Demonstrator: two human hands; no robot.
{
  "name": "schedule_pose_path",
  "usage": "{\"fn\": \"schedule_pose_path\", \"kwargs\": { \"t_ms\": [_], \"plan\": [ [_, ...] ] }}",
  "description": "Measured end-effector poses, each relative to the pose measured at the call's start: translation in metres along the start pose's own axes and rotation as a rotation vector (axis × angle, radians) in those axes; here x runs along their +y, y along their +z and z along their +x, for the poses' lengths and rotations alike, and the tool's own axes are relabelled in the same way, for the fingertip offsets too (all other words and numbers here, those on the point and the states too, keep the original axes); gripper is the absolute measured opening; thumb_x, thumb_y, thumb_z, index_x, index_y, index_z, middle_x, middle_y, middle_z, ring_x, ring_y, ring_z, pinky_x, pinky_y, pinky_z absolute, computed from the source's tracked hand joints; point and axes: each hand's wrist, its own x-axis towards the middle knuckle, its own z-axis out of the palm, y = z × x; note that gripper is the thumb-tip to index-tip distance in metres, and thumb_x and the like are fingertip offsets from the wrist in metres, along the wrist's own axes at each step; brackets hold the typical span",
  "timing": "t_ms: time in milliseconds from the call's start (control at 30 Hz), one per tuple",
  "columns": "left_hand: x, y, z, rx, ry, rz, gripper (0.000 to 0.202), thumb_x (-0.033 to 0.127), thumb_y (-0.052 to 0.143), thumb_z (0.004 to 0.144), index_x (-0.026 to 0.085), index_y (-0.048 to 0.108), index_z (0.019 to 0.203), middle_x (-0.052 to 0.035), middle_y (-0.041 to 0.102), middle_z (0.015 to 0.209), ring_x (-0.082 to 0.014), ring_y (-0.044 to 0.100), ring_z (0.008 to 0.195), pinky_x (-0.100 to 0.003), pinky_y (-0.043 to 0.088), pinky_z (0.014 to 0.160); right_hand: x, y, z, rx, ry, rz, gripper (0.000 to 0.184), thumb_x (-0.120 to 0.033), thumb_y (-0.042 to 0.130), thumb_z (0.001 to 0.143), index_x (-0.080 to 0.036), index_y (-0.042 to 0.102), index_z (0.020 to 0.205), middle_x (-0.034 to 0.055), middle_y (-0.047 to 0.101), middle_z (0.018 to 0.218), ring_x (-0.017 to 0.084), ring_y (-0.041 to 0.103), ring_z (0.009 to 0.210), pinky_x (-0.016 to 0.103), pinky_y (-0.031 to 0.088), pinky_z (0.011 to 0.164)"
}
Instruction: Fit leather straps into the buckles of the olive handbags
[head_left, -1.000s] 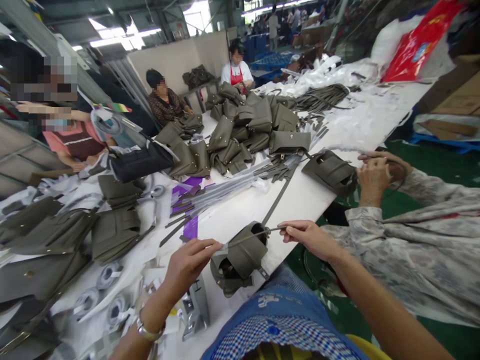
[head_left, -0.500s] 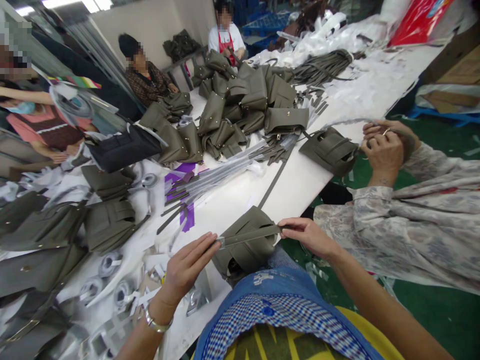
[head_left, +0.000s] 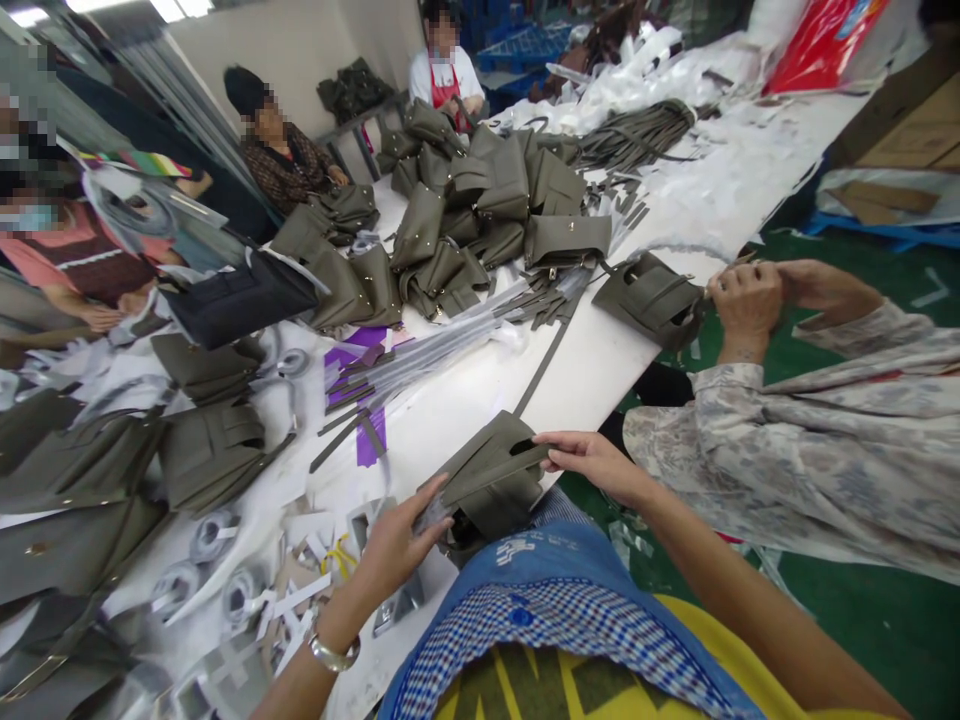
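Olive strap (head_left: 496,475), lower centre; right fingers (head_left: 561,439) pinching it; left fingers (head_left: 426,497), grip unclear; slack hold could cause twisting.

At the table's (head_left: 442,415) near edge, the apron (head_left: 566,565) partly hid the bag (head_left: 504,506); what lay within the left hand's (head_left: 394,543) grasp was too blurred to tell.

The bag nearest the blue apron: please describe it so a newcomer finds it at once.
Find the table, then the blue apron at its edge. The olive bag lies just beyond; only this one has the wearer's left hand and right hand at its strap.
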Motion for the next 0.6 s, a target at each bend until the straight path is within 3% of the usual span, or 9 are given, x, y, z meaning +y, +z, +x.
{"fn": "schedule_pose_path", "kwargs": {
  "t_ms": [133, 300, 433, 600],
  "plan": [
    [0.003, 0.008, 0.008, -0.097, -0.135, -0.211, 0.044, 0.041, 0.034, 0.096, 0.025, 0.053, 0.132, -0.0050, 0.062, 0.128, -0.0229, 0.058, 0.116, -0.042, 0.047, 0.098, 0.001, 0.001, 0.005, -0.023, 0.028, 0.043, 0.051, -0.037, 0.069, 0.079, -0.016, 0.058, 0.125, 0.0062, 0.074, 0.086, 0.018, 0.070, 0.082, 0.040, 0.050, 0.092],
    [0.005, 0.014, 0.021, -0.135, -0.241, -0.330, 0.041, 0.049, 0.044, 0.090, 0.018, 0.070, 0.097, -0.0051, 0.072, 0.094, -0.0214, 0.064, 0.088, -0.032, 0.050, 0.081, 0.002, 0.002, 0.007, -0.054, 0.088, 0.214, 0.043, -0.033, 0.067, 0.082, -0.016, 0.060, 0.121, 0.0077, 0.074, 0.084, 0.016, 0.070, 0.081, 0.036, 0.053, 0.091],
    [0.001, 0.019, 0.025, -0.171, -0.247, -0.354, 0.045, 0.052, 0.041, 0.090, 0.016, 0.063, 0.073, -0.0003, 0.061, 0.066, -0.0157, 0.054, 0.067, -0.025, 0.043, 0.062, 0.005, 0.004, 0.010, -0.033, 0.151, 0.302, 0.033, -0.028, 0.065, 0.084, -0.015, 0.064, 0.113, 0.0088, 0.074, 0.083, 0.017, 0.071, 0.078, 0.034, 0.058, 0.083],
    [0.004, 0.022, 0.031, -0.196, -0.243, -0.364, 0.044, 0.051, 0.040, 0.090, 0.016, 0.054, 0.067, 0.0027, 0.047, 0.060, -0.0128, 0.045, 0.062, -0.023, 0.036, 0.058, 0.007, 0.003, 0.013, -0.016, 0.172, 0.328, 0.029, -0.025, 0.064, 0.085, -0.013, 0.064, 0.111, 0.0098, 0.074, 0.083, 0.017, 0.071, 0.078, 0.031, 0.059, 0.080]
  ]
}}
